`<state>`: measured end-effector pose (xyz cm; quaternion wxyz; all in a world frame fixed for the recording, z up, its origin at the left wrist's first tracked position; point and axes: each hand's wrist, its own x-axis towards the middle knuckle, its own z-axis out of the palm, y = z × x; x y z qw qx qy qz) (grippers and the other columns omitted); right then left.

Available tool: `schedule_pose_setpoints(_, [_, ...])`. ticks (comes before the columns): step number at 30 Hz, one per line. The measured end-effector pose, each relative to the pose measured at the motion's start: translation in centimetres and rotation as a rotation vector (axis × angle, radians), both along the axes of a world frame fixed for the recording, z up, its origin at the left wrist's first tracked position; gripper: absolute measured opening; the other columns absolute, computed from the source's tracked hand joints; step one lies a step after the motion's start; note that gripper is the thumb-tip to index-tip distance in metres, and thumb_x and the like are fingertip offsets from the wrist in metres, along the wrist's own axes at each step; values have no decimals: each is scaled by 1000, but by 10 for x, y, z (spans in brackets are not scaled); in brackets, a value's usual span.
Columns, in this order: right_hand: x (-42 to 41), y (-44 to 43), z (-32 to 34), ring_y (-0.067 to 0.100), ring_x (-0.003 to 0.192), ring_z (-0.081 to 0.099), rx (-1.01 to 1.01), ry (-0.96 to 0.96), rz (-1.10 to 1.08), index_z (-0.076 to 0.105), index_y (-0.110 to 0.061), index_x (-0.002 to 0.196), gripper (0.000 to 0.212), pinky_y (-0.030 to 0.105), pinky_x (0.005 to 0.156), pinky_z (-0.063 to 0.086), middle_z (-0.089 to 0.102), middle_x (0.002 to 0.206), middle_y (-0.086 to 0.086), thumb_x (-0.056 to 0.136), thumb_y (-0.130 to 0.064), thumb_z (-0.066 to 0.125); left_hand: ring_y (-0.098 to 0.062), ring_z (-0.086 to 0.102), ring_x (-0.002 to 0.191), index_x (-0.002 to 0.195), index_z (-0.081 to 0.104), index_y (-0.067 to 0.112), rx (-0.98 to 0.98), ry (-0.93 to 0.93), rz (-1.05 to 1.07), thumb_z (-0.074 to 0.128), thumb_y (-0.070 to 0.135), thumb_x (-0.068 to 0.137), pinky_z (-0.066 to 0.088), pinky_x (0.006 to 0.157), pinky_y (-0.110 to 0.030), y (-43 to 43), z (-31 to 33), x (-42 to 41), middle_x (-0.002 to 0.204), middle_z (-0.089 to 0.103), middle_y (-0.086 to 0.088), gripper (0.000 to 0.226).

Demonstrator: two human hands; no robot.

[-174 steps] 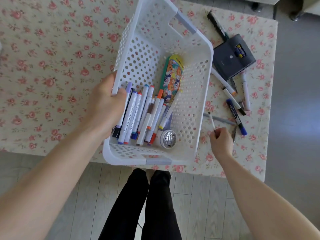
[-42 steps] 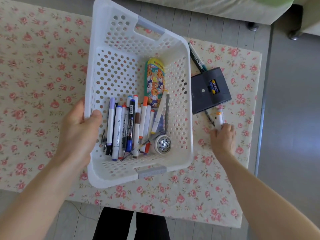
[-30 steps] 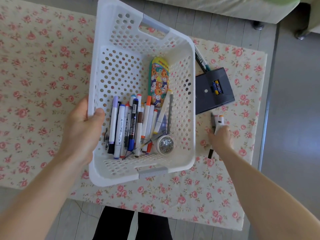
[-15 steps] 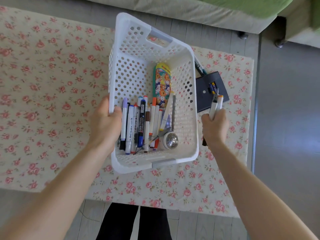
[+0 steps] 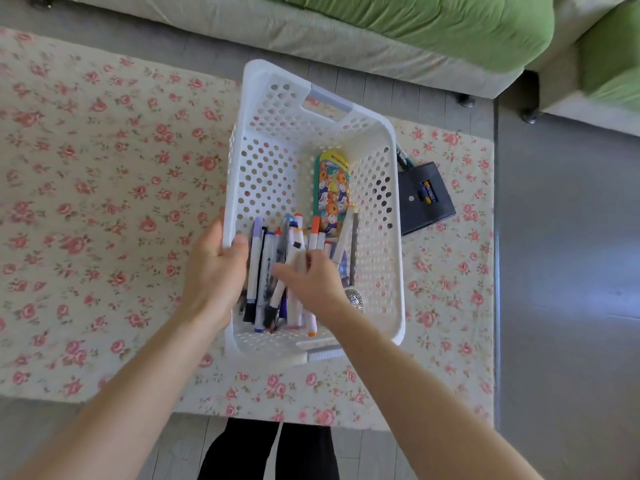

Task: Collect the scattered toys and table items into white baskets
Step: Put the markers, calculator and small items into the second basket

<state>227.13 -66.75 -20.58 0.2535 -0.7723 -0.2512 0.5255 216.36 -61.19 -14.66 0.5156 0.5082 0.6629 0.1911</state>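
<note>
Two hands at the white basket (image 5: 270,161): left hand (image 5: 214,275) grips its rim, right hand (image 5: 311,282) blurs among the markers (image 5: 258,265), grasp unclear. Next, I'd guess, the dark box (image 5: 436,213) outside.

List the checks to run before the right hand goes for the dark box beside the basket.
1. Left hand grips the white basket rim: ok.
2. Right hand free of markers: cannot tell, blurred.
3. Dark box unobstructed: ok.
4. Batteries on the box secured: cannot tell.
5. Everything collected: not ok, pens lie beyond the box.
</note>
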Motion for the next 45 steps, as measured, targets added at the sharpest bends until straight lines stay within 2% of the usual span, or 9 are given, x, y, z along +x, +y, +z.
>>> schedule_pose_setpoints(4, [16, 11, 15, 34, 92, 60, 44, -127, 39, 56, 3, 109, 42, 43, 82, 51, 62, 101, 22, 87, -33, 60, -12, 49, 63, 114, 55, 21, 11, 6, -2, 42, 17, 96, 42, 59, -25, 13, 0, -1, 77, 54, 2, 22])
schedule_pose_setpoints(6, [41, 22, 20, 29, 75, 60, 180, -237, -52, 62, 2, 94, 27, 39, 74, 51, 65, 88, 21, 89, -23, 56, -12, 41, 61, 93, 55, 32, 13, 8, 8, 42, 16, 96, 38, 55, -24, 24, -1, 5, 73, 48, 5, 21])
schedule_pose_setpoints(11, [134, 37, 3, 8, 51, 55, 293, -366, -590, 52, -19, 66, 26, 30, 53, 48, 58, 63, 1, 91, -15, 46, -14, 48, 74, 119, 52, 23, 18, 21, 49, 43, 19, 96, 44, 72, -31, 48, -4, 24, 87, 53, 4, 25])
schedule_pose_setpoints(15, [200, 16, -47, 14, 54, 51, -66, -171, -948, 50, -11, 65, 28, 24, 48, 50, 56, 73, 9, 92, -11, 44, -7, 43, 62, 88, 49, 41, 26, -4, 55, 43, 16, 96, 38, 59, -23, 60, -6, 42, 73, 49, 12, 27])
schedule_pose_setpoints(20, [231, 4, -91, 16, 104, 59, -267, 133, -1011, 55, -8, 112, 28, 28, 85, 48, 60, 101, 5, 91, -27, 54, -9, 44, 64, 81, 49, 46, 9, -11, 49, 44, 15, 95, 38, 59, -23, 70, -11, 53, 73, 51, 11, 34])
schedule_pose_setpoints(24, [234, 7, -107, 11, 117, 51, -216, 273, -1077, 46, -16, 131, 44, 23, 90, 40, 52, 127, -1, 90, -30, 57, -11, 47, 68, 80, 51, 49, 8, 7, 23, 45, 17, 95, 40, 59, -25, 73, -14, 55, 74, 55, 14, 36])
schedule_pose_setpoints(29, [233, -2, -118, 7, 69, 47, -218, 289, -1090, 51, -17, 75, 23, 23, 90, 39, 52, 78, 0, 93, -31, 52, -5, 44, 61, 79, 49, 54, 20, 26, 7, 44, 18, 95, 39, 57, -22, 74, -14, 56, 73, 54, 16, 40])
schedule_pose_setpoints(35, [223, -5, -110, 13, 92, 62, 2, 510, -1282, 59, -12, 89, 14, 32, 93, 49, 65, 96, 0, 91, -26, 57, -4, 45, 62, 77, 48, 57, 15, 30, 8, 44, 17, 95, 39, 59, -21, 75, -16, 55, 73, 54, 18, 44])
schedule_pose_setpoints(45, [204, 1, -43, 4, 85, 63, 254, 618, -1456, 50, -12, 120, 30, 21, 69, 54, 68, 109, -13, 93, -24, 55, -5, 41, 59, 93, 52, 38, 21, 36, 5, 42, 15, 96, 37, 57, -20, 68, -19, 50, 72, 49, 15, 25])
